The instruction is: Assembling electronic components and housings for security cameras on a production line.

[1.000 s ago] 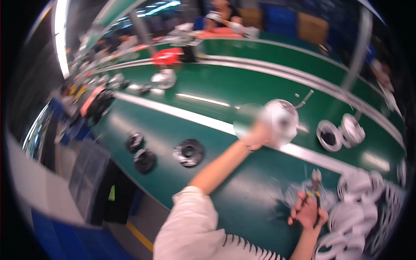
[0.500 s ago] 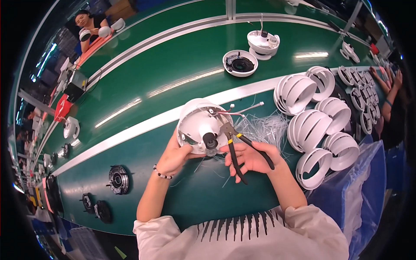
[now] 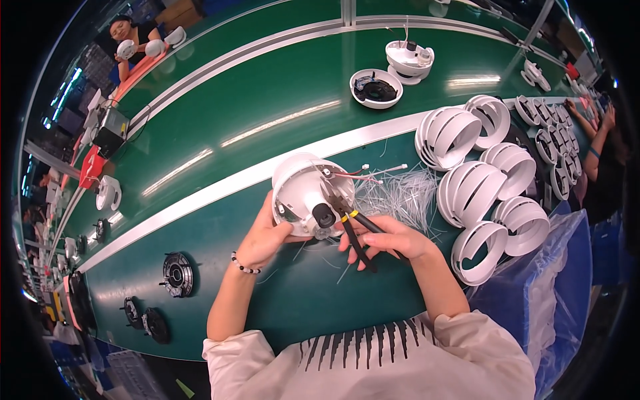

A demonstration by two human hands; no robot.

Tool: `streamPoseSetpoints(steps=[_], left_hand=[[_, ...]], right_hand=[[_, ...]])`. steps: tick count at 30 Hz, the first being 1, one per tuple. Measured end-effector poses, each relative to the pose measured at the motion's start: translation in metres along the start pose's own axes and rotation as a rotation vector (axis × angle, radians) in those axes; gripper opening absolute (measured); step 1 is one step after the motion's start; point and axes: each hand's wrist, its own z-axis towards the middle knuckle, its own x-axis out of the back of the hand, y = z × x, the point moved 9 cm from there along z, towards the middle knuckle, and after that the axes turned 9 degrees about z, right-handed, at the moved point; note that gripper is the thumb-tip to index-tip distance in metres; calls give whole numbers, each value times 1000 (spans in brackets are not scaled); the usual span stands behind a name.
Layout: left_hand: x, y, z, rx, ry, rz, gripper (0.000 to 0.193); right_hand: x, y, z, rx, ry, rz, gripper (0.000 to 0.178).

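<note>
My left hand (image 3: 264, 233) grips the left rim of a white bowl-shaped housing (image 3: 301, 193), its open side turned up. Inside the housing sits a black cylindrical lens part (image 3: 324, 215), and thin wires with white plugs (image 3: 385, 168) stick out past its right rim. In my right hand (image 3: 393, 241) is a pair of cutting pliers (image 3: 353, 220) with black handles and yellow bands. Their jaws reach into the housing just beside the lens part; what lies between the jaws is too small to make out.
White clipped-off strips (image 3: 403, 200) lie heaped right of the housing. Stacked white rings (image 3: 470, 193) stand farther right, by a blue bin lined with plastic (image 3: 533, 287). Black round parts (image 3: 179, 274) lie at left. Two white housings (image 3: 377, 89) stand on the green belt (image 3: 267, 100). Other people work nearby.
The pliers' jaws have moved left and deeper into the housing, and their handles have closed somewhat. My right hand has shifted slightly left with them. The two housings on the belt appear slightly farther right.
</note>
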Motion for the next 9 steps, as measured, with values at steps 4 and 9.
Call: streamPoseSetpoints(steps=[4,9], left_hand=[[1,-1,1,-9,10,-29,61],[10,1,1,-56,-6,-34,62]], right_hand=[[2,0,1,4,-9,55,44],[5,-5,-2,8,-66,107,55]])
